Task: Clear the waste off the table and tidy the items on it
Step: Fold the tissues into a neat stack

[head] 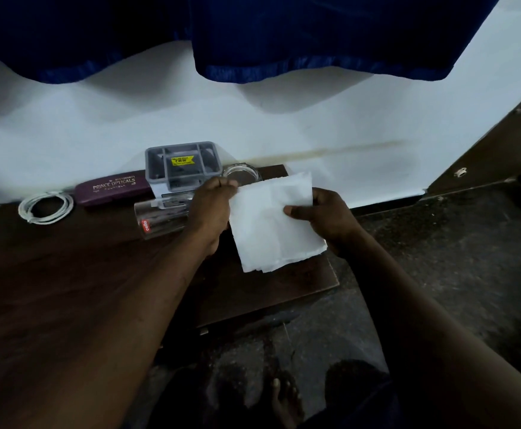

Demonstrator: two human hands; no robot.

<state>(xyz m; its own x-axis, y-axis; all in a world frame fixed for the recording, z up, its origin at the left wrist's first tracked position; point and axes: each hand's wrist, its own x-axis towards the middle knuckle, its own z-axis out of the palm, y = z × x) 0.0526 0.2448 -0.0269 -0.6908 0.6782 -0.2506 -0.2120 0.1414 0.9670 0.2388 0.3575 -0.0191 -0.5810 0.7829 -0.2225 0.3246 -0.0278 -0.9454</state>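
Observation:
A white tissue paper point(271, 224) is held spread above the right end of the dark wooden table point(67, 274). My left hand point(211, 209) pinches its upper left corner. My right hand point(324, 218) grips its right edge with the thumb on top. Behind my left hand a clear glass tumbler point(157, 219) with a red label lies on its side. At the back stand a grey compartment organiser point(181, 164) with a yellow price sticker and a small round glass dish point(240, 174).
A maroon spectacle case point(110, 187) and a coiled white cable point(45, 208) lie at the table's back left. White wall and blue curtain point(253, 35) rise behind. Dark speckled floor point(439, 258) lies to the right; my bare foot point(284, 400) is below.

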